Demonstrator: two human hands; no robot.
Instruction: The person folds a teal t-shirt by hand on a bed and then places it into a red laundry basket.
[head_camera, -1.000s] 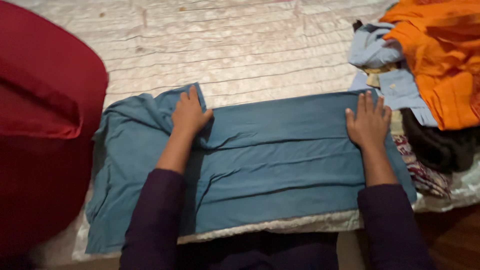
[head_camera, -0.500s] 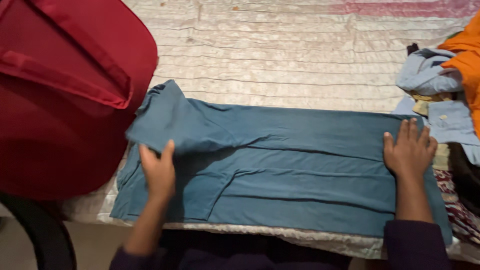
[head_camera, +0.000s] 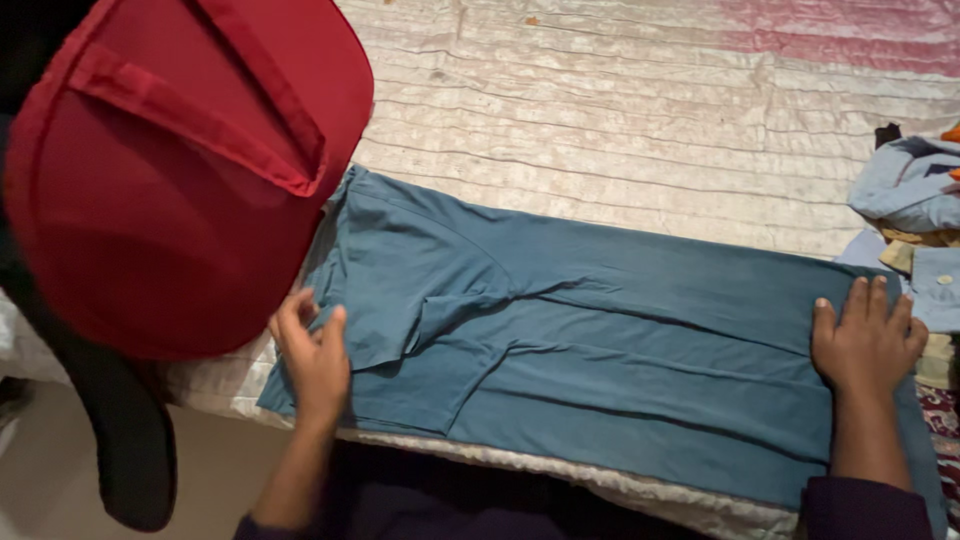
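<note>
A teal-blue garment (head_camera: 620, 330) lies spread lengthwise on a pale quilted bedspread (head_camera: 620, 130), folded along its length with several creases. My left hand (head_camera: 313, 355) rests flat on the garment's left end, fingers apart, next to a folded-over flap. My right hand (head_camera: 866, 335) lies flat on the garment's right end, fingers spread, pressing it down. Neither hand grips anything. Dark sleeves cover both forearms at the bottom of the view.
A large red round fabric object (head_camera: 180, 170) with a sewn strap fills the upper left, overlapping the bed's corner. Light blue shirts (head_camera: 915, 200) and other clothes are piled at the right edge. The bed's near edge (head_camera: 560, 470) runs along the bottom.
My left hand slid from the garment's upper left down to its lower left end, laying the flap flat. The view shifted left, so the orange clothes left the frame.
</note>
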